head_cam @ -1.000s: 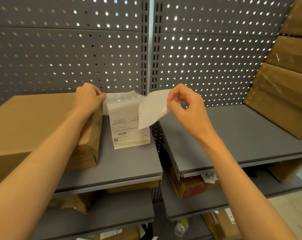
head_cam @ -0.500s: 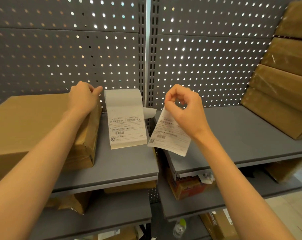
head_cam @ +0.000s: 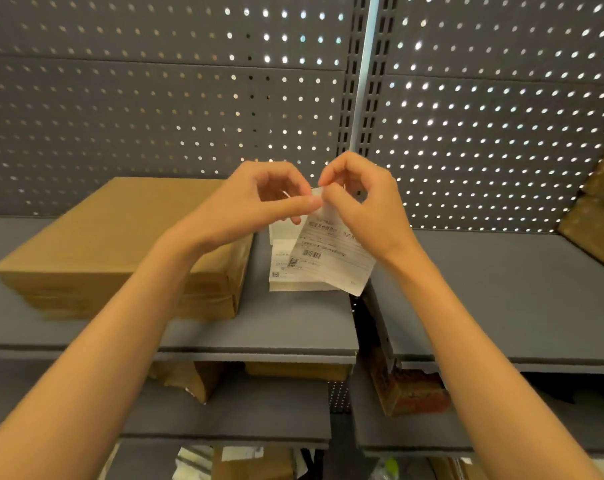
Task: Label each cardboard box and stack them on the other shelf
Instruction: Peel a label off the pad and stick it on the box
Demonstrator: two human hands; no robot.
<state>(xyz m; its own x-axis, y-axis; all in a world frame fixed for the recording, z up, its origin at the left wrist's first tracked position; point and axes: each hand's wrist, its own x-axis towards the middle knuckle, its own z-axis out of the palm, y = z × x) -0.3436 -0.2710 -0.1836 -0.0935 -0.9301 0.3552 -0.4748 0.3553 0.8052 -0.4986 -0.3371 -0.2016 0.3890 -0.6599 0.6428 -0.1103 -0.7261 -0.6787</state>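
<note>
While both hands pinch its top corner, the shipping label [head_cam: 331,258] hangs above the label stack [head_cam: 286,271], not yet on a box.

The left hand [head_cam: 259,206] and right hand [head_cam: 359,202] each hold a closed grip on that corner, apparently splitting off the backing; a hasty pull could tear or curl it. A moment ago the left hand rested on the cardboard box [head_cam: 120,237], which sits on the left shelf [head_cam: 259,334].
</note>
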